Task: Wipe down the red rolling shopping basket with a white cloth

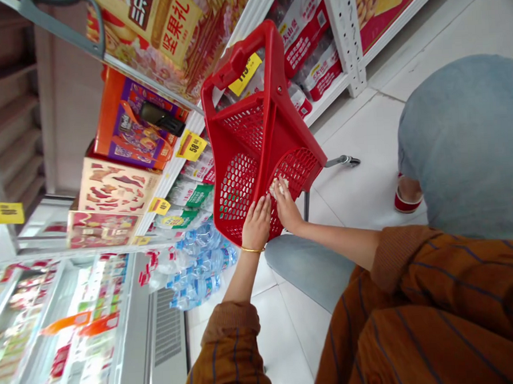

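A red plastic shopping basket (293, 118) with perforated walls and a raised handle stands tilted in view. My left hand (257, 220), with a gold bracelet at its wrist, lies against the basket's near side, fingers stretched out together. Beside it, my right hand (288, 209) presses a crumpled white cloth (279, 185) against the perforated side wall. Part of the cloth is hidden under its fingers, and whether it is cloth or paper is hard to tell. A metal leg with a small caster (345, 161) sticks out from the basket.
Shelves with gift boxes (136, 126), yellow price tags (191, 145) and packed bottles (306, 40) run along the basket's far side. Blue-tinted water bottles (200, 266) stand near a refrigerated display (113, 331). My jeans-clad knee (464, 141) is at the right, above white floor tiles (285, 334).
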Demonstrator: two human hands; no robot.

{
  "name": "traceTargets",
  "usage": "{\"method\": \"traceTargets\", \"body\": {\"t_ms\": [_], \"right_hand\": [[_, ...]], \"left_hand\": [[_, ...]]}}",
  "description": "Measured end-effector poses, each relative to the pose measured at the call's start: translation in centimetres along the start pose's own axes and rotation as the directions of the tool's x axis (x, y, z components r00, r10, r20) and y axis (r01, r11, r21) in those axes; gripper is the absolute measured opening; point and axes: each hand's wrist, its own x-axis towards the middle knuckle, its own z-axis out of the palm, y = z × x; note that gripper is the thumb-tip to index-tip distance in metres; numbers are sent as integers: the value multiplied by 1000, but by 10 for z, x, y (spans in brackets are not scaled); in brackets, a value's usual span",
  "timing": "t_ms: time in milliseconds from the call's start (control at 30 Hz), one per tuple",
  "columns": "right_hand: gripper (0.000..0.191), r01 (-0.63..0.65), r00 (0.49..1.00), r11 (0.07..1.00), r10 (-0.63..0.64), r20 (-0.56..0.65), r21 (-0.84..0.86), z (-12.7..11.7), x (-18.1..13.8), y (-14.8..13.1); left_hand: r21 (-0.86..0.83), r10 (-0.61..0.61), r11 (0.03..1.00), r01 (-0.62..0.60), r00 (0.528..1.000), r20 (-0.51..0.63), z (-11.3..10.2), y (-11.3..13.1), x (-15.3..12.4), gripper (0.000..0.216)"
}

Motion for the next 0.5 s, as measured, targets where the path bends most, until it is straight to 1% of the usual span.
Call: {"method": "traceTargets", "body": {"t_ms": [167,333,400,500], "right_hand": [[60,67,997,998,-67,30,-1,4,-14,0],[60,138,980,990,-140,143,25,3,-30,7],[58,177,966,984,-180,185,37,-2,-36,13],[56,275,925,960,-278,259,48,-14,-35,20]], "left_hand": [[16,5,1000,-4,1000,-16,4,1,-1,53],[15,7,1000,-7,1000,-24,10,1,-6,53],[16,14,1000,-13,1000,-25,15,1,-13,53],[23,9,1000,-8,999,-43,22,0,-26,53]]}}
